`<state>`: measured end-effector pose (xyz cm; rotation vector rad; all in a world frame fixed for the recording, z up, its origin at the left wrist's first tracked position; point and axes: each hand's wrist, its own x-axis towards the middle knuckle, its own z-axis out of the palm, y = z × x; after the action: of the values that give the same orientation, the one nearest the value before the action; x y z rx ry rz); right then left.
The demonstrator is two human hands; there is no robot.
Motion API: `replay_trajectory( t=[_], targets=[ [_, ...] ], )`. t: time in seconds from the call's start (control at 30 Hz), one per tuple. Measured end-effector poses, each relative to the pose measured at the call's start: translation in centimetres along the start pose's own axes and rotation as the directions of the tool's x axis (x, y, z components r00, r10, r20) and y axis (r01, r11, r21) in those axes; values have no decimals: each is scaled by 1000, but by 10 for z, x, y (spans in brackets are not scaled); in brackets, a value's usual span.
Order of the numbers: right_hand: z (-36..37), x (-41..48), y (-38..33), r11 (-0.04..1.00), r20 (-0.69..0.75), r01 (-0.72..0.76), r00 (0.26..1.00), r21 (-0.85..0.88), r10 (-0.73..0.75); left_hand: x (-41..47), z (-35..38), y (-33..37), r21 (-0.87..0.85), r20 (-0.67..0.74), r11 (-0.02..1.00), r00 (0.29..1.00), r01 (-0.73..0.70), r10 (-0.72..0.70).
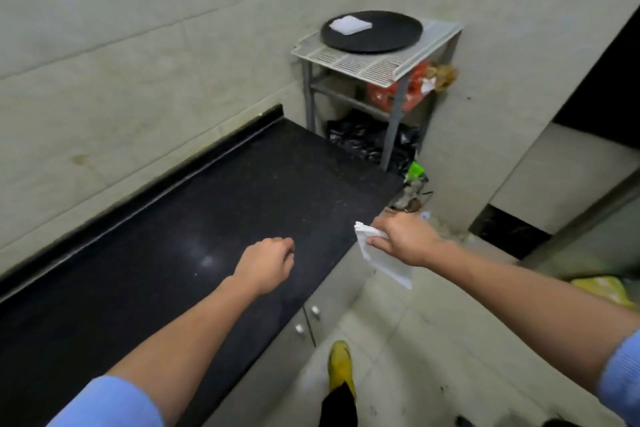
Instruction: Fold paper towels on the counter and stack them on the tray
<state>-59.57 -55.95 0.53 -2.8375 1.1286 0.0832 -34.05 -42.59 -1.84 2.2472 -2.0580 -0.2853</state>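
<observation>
R hand (403, 238) pinching 1 paper towel (388, 262) off counter (214, 204) edge, L hand (268, 262) loosely curled w/ nothing, 1 folded stack (349, 24) on tray (388, 36).

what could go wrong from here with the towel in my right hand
1. The paper towel hangs loose from the right hand, past the counter edge and over the floor; a slack grip could drop it there.
2. It dangles in the air, so any fold may open before it reaches the tray.
3. The folded towel lies near the tray's rim; a careless placement might push it off.
</observation>
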Motion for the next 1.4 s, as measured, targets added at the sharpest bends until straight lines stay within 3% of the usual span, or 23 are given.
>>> replay_trajectory(
  t=[0.17, 0.43, 0.7, 0.83, 1.07, 1.2, 1.4],
  targets=[
    [-14, 19, 107, 982, 30, -186, 982, 29, 185, 140, 5, 56, 11, 21, 983, 983, -184, 184],
    [-67, 55, 260, 885, -2, -446, 893, 130, 450, 327, -33, 160, -22, 43, 903, 902, -430, 430],
    [-111, 119, 402, 876, -93, -457, 876, 154, 474, 475, -89, 232, 12, -151, 853, 842, -522, 518],
    [-140, 178, 477, 935, -194, -329, 917, 131, 349, 546, -118, 247, 31, -260, 897, 863, -442, 434],
    [-199, 290, 569, 993, -292, -25, 955, 120, 59, 636, -143, 253, -63, -327, 995, 943, -80, 55],
    [-231, 361, 571, 984, -310, 138, 946, 114, -97, 645, -152, 235, -66, -309, 992, 944, 104, -120],
    [-258, 471, 541, 945, -297, 283, 928, 163, -227, 664, -162, 186, -79, -307, 931, 880, 355, -362]
  ],
)
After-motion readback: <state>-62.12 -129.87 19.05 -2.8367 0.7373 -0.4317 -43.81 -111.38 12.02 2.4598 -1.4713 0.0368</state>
